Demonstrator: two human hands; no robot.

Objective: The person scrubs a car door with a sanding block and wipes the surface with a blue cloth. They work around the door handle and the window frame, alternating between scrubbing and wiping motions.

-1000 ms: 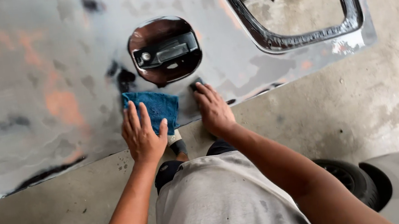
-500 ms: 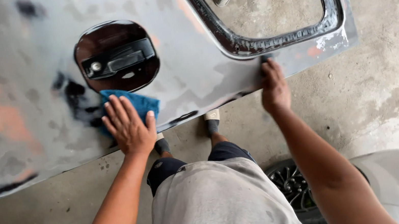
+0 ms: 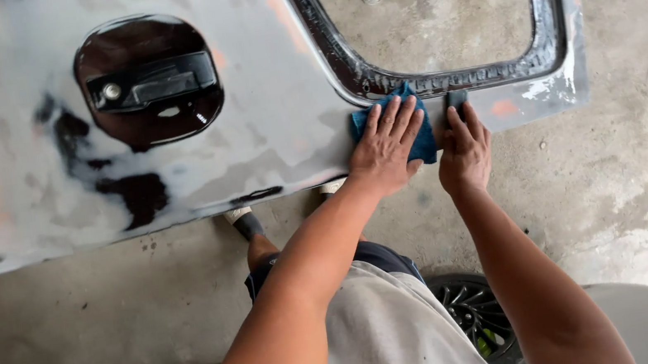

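- Concrete floor (image 3: 634, 191); sanded grey door panel (image 3: 281, 112) lies flat, black handle recess (image 3: 148, 80) far left.
- Our left hand (image 3: 386, 149), fingers spread, presses blue cloth (image 3: 416, 124) below the window frame (image 3: 444, 78).
- Our right hand (image 3: 463, 151) pins a small dark sanding block (image 3: 456, 98) just beside; wiping and sanding step, likely needing steady strokes rightward.

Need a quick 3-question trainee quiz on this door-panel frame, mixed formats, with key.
1. True or false: the left hand presses flat on the blue cloth.
2. The right hand presses a small dark pad against: A) the door handle B) the panel's lower edge under the window opening C) the floor
3. Fill in: the black door handle sits in a dark ____ recess.

Key: 1 true; 2 B; 3 oval
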